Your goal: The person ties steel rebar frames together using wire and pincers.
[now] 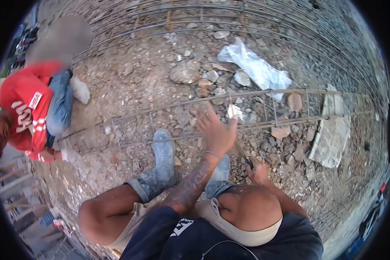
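A long, narrow rebar cage [274, 109] of thin rods and stirrups runs across the view, just above the rubble ground. My left hand [217, 132] is over the cage's near rods, its fingers spread and nothing in its grasp. Lower and to the right, my right hand [258, 172] is closed around the dark handle of a thin tool [242, 152]. The tool's shaft points up and left toward the near rods, by my left wrist. Its tip is hidden behind the left hand, so I cannot tell its kind.
A person in a red sweatshirt [24, 102] crouches at the left, near the cage's end. White plastic sheeting [258, 67] lies beyond the cage, among stones [185, 72]. A pale flat slab [332, 138] lies at the right. Long rods [286, 24] span the far side. My boots [164, 149] stand close to the cage.
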`<action>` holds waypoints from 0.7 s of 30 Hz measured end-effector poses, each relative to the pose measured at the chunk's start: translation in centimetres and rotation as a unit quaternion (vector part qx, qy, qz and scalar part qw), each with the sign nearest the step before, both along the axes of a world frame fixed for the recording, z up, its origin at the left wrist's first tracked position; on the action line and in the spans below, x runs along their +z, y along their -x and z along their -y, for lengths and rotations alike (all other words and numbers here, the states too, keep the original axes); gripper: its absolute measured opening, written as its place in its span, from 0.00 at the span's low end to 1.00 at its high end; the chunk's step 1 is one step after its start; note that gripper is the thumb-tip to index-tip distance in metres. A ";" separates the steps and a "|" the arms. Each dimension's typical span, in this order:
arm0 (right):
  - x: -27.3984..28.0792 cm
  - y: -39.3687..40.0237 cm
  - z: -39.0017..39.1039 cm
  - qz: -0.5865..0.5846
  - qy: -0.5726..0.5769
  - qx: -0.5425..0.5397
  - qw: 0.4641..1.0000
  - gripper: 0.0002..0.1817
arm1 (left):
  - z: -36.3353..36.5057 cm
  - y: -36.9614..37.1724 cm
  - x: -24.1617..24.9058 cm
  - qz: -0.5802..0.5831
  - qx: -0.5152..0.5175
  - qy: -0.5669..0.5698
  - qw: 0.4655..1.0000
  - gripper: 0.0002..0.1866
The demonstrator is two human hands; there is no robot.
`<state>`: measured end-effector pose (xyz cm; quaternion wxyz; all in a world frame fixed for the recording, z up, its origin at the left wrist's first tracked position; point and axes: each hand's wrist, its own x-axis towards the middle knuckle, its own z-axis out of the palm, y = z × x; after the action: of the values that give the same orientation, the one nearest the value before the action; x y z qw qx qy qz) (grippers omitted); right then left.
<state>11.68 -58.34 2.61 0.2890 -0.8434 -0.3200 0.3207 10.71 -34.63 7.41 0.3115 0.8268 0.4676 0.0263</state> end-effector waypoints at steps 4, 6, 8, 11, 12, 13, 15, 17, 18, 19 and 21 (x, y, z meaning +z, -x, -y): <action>0.0 2.4 4.3 -0.088 0.007 -0.056 0.995 0.17 | 10.0 -10.3 3.5 0.170 -0.284 0.411 0.850 0.49; 2.1 3.5 6.6 -0.087 0.034 -0.148 0.985 0.18 | 12.2 -13.7 8.4 0.193 -0.571 0.303 0.738 0.44; 3.7 5.6 8.6 -0.149 0.096 -0.230 0.957 0.21 | 14.2 -14.6 12.0 0.264 -0.566 0.372 0.687 0.41; 6.5 8.1 11.7 -0.059 0.077 -0.339 0.936 0.21 | 13.6 -13.3 12.9 0.323 -0.484 0.486 0.652 0.33; 6.9 8.8 13.1 -0.047 0.083 -0.366 0.926 0.19 | 12.9 -12.6 10.8 0.335 -0.420 0.454 0.710 0.31; 7.1 9.4 14.3 -0.042 0.091 -0.390 0.916 0.18 | 12.1 -11.6 8.1 0.339 -0.348 0.419 0.767 0.28; 11.5 7.9 13.2 -0.157 0.128 -0.447 0.872 0.14 | 9.6 -9.4 1.5 0.260 -0.255 0.230 0.902 0.21; 15.6 5.5 8.5 -0.249 0.046 -0.530 0.810 0.12 | 7.1 -6.8 -3.3 0.227 -0.255 0.126 0.931 0.19; 15.7 4.5 7.8 -0.293 0.025 -0.539 0.790 0.11 | 6.7 -5.9 -4.8 0.200 -0.266 0.016 0.943 0.18; 14.9 3.5 7.9 -0.311 0.028 -0.516 0.798 0.13 | 6.8 -5.1 -6.1 0.198 -0.254 0.025 0.947 0.18; 13.7 0.9 6.3 -0.388 -0.015 -0.488 0.782 0.18 | 6.2 -4.2 -7.9 0.146 -0.383 0.076 0.909 0.20</action>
<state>10.76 -64.68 16.34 0.5190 -0.6866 0.2687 0.4325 14.87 -40.82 -0.49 0.4240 0.9032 0.0651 -0.0103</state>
